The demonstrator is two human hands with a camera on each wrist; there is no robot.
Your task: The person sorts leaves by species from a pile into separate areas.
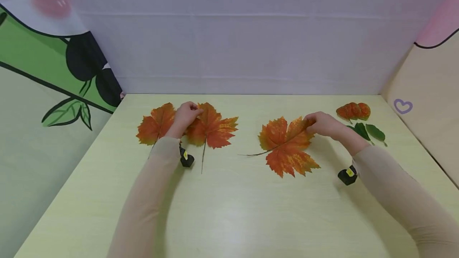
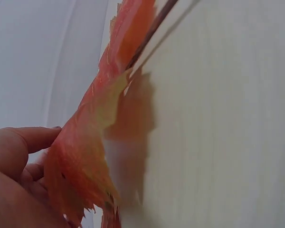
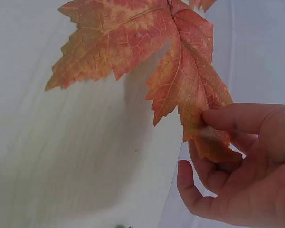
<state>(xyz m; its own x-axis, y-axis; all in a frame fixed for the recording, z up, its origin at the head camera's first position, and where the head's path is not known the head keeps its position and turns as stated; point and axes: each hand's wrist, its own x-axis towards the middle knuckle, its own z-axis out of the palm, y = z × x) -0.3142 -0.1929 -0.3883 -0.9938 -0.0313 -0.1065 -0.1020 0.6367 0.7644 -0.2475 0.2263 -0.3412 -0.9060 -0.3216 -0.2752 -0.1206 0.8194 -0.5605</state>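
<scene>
Three orange-red artificial maple leaves are in the head view. My left hand [image 1: 185, 118] pinches the upper left edge of the middle maple leaf [image 1: 215, 128], whose thin stem points toward me. In the left wrist view this leaf [image 2: 85, 147] is seen edge-on, bent up off the table. My right hand [image 1: 324, 124] holds the tip of another maple leaf [image 1: 287, 146], its stem pointing left. Thumb and fingers pinch that leaf [image 3: 194, 85] in the right wrist view. The left maple leaf [image 1: 157, 124] lies partly hidden behind my left hand and forearm.
Small red-orange leaves [image 1: 353, 111] lie overlapped at the table's back right. Green leaves [image 1: 374, 131] lie just in front of them, near my right forearm. A pale cloth wall [image 1: 251, 51] rises behind the light wooden table [image 1: 233, 210]. Black wrist cameras [image 1: 348, 175] hang by both wrists.
</scene>
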